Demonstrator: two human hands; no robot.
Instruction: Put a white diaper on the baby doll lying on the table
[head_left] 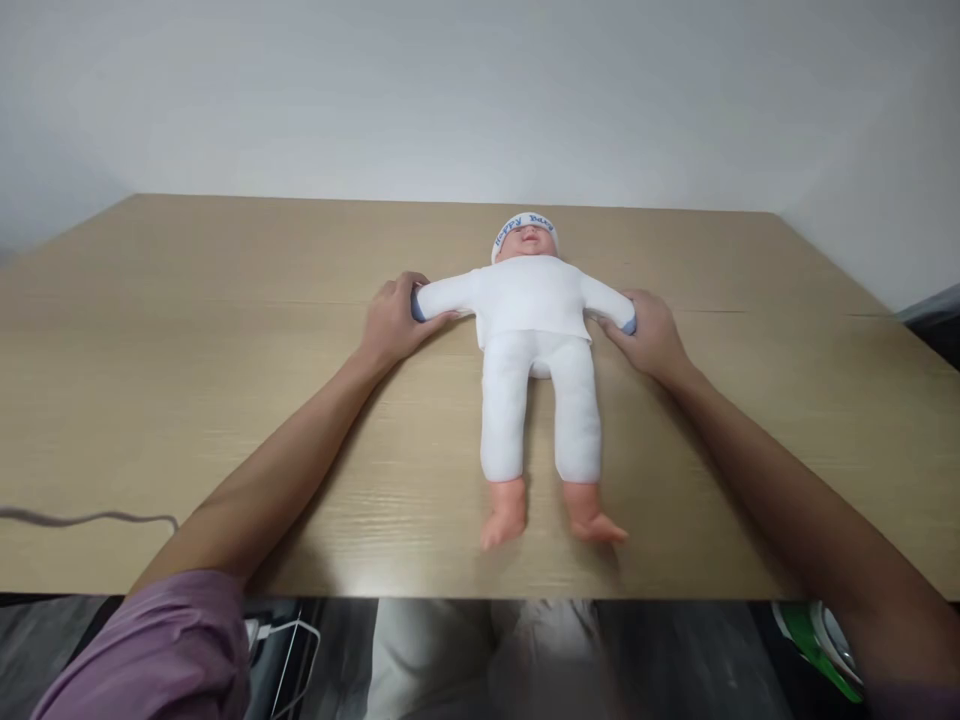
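A baby doll lies on its back on the wooden table, its bare feet toward me. It wears a white top and trousers and a white cap with blue lettering. Both of its arms stretch out sideways. My left hand is closed round the end of the doll's arm on the left, by the blue cuff. Round the other arm's blue-cuffed end my right hand is closed in the same way. The doll's hands are hidden by the cuffs and my fingers.
The wooden table reaches back to a pale wall. A grey cable runs over its left front part. Below the front edge are my legs, a white cable and a green object at the right.
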